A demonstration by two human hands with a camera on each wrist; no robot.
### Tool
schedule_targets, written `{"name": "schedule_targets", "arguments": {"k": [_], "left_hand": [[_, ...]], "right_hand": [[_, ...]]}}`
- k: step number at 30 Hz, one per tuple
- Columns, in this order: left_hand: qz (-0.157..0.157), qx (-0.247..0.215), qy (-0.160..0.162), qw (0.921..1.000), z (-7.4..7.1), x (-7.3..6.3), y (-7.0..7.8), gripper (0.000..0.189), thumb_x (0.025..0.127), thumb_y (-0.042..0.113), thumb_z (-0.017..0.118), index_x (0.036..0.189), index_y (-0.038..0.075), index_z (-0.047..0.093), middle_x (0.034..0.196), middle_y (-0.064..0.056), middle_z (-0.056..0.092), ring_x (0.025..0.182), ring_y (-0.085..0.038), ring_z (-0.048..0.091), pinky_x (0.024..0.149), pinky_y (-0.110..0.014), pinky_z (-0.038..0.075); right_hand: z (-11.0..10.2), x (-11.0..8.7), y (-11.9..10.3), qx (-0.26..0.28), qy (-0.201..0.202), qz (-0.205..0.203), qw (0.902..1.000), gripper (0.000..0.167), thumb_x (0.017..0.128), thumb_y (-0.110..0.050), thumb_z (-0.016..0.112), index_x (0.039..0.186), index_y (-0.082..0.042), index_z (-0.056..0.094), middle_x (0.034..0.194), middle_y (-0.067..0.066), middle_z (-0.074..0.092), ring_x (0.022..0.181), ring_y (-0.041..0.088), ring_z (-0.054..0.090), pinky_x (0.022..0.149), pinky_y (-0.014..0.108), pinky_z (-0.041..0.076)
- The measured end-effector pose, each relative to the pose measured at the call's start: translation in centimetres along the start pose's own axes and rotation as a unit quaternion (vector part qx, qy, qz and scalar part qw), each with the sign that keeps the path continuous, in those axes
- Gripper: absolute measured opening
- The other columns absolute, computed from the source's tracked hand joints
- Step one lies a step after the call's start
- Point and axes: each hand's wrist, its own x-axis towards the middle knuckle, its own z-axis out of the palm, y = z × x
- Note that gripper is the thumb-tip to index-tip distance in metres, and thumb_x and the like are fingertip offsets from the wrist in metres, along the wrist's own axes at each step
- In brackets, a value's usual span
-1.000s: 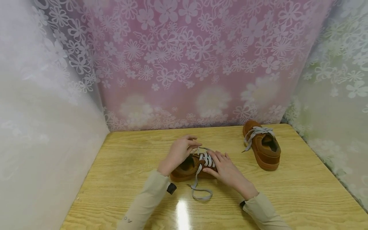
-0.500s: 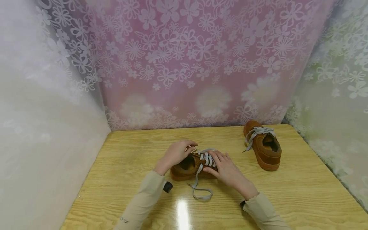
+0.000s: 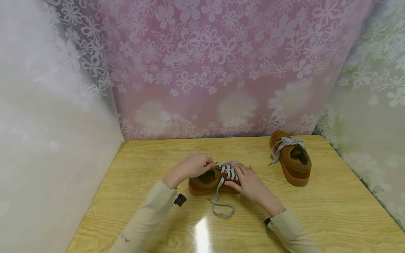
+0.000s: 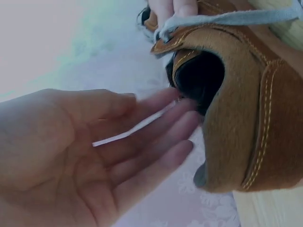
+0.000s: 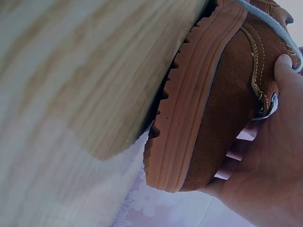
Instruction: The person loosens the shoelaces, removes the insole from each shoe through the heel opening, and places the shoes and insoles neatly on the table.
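A brown suede shoe [image 3: 199,186] lies on the table, toe to the right, grey laces [image 3: 228,172] threaded across its front. My right hand [image 3: 253,184] grips the toe part; in the right wrist view the thumb presses beside the lacing and the fingers go round the far side. My left hand [image 3: 188,168] is at the shoe's opening. In the left wrist view its fingers are loosely extended, slightly blurred, with a thin pale lace end [image 4: 116,138] lying across them and the thumb apart from it. A long lace end [image 3: 223,213] loops onto the table in front.
A second brown shoe [image 3: 291,160] with grey laces stands at the back right of the wooden table [image 3: 133,211]. Flowered curtains hang behind [image 3: 221,70] and on both sides. A bright reflection shows on the table's front.
My left hand has moved left and a little down, from above the lacing to the shoe's opening. The right hand keeps its grip on the toe. The view has shifted slightly.
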Motion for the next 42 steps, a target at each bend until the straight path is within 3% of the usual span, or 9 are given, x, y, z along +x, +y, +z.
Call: {"name": "schedule_targets", "arguments": {"k": [7,10,16,20,26,30,33,38,42], "left_hand": [[-0.036,0.019,-0.096,0.9946,0.3,1.0,0.2,0.044,0.108,0.012,0.048,0.064,0.011,0.052,0.055,0.004,0.034,0.049,-0.010,0.028,0.056,-0.026,0.030],[-0.064,0.030,-0.140,0.9877,0.3,1.4,0.7,0.044,0.109,0.013,0.046,0.065,0.015,0.044,0.057,0.002,0.034,0.050,-0.011,0.028,0.058,-0.027,0.030],[-0.104,0.036,-0.210,0.9716,1.0,2.2,1.2,0.038,0.109,0.012,0.043,0.072,0.015,0.048,0.064,0.000,0.037,0.053,-0.012,0.031,0.058,-0.028,0.031],[-0.129,0.036,-0.222,0.9658,1.4,2.6,1.4,0.034,0.109,0.011,0.042,0.078,0.013,0.054,0.067,0.000,0.041,0.057,-0.013,0.036,0.060,-0.028,0.033],[-0.156,0.036,-0.216,0.9630,1.7,2.3,1.7,0.025,0.110,0.014,0.040,0.105,0.011,0.065,0.083,-0.002,0.055,0.070,-0.014,0.045,0.069,-0.031,0.036],[-0.148,0.048,-0.224,0.9621,1.7,2.4,1.6,0.029,0.109,0.009,0.041,0.124,0.009,0.065,0.111,-0.004,0.066,0.080,-0.013,0.052,0.073,-0.031,0.037],[-0.133,0.044,-0.231,0.9628,1.6,2.7,1.1,0.033,0.108,0.005,0.040,0.133,0.007,0.062,0.131,-0.008,0.063,0.090,-0.014,0.055,0.075,-0.032,0.037],[-0.119,0.028,-0.240,0.9631,1.5,3.1,0.6,0.034,0.108,0.002,0.038,0.133,0.005,0.061,0.133,-0.009,0.061,0.093,-0.017,0.055,0.075,-0.032,0.034],[-0.119,0.021,-0.251,0.9603,1.5,3.1,0.5,0.039,0.107,0.002,0.037,0.141,0.006,0.057,0.144,-0.009,0.056,0.116,-0.020,0.059,0.082,-0.032,0.040]], "right_hand": [[0.1,0.1,0.2,-0.013,0.008,-0.008,0.9999,0.076,0.098,-0.054,0.060,0.154,-0.007,0.040,0.151,0.021,0.047,0.142,0.043,0.040,0.114,0.069,0.025],[0.1,0.0,0.1,-0.015,0.007,-0.010,0.9998,0.076,0.098,-0.053,0.060,0.154,-0.005,0.040,0.150,0.022,0.047,0.142,0.043,0.040,0.114,0.069,0.025],[0.0,0.0,-0.1,-0.012,0.004,-0.005,0.9999,0.074,0.099,-0.051,0.060,0.154,-0.005,0.040,0.151,0.022,0.046,0.142,0.043,0.039,0.115,0.069,0.024],[-0.1,0.0,-0.2,-0.011,0.002,-0.005,0.9999,0.074,0.099,-0.051,0.060,0.154,-0.005,0.041,0.151,0.022,0.046,0.142,0.044,0.039,0.115,0.068,0.024],[0.0,-0.1,-0.2,-0.014,0.008,-0.009,0.9998,0.073,0.099,-0.051,0.060,0.153,-0.005,0.041,0.150,0.022,0.047,0.142,0.044,0.040,0.114,0.069,0.025],[0.0,-0.2,-0.1,-0.015,0.005,-0.008,0.9998,0.073,0.099,-0.051,0.059,0.153,-0.005,0.041,0.150,0.021,0.047,0.142,0.044,0.040,0.114,0.069,0.025],[-0.1,-0.2,-0.2,-0.013,0.001,-0.004,0.9999,0.074,0.099,-0.052,0.059,0.154,-0.006,0.040,0.151,0.021,0.046,0.142,0.044,0.039,0.114,0.069,0.025],[-0.3,-0.2,-0.4,-0.011,0.001,-0.002,0.9999,0.075,0.099,-0.051,0.060,0.154,-0.005,0.040,0.151,0.022,0.046,0.142,0.044,0.039,0.115,0.068,0.024],[-0.2,-0.2,-0.4,-0.014,0.001,-0.005,0.9999,0.075,0.099,-0.051,0.060,0.153,-0.004,0.041,0.150,0.022,0.047,0.142,0.044,0.039,0.114,0.069,0.025]]}}
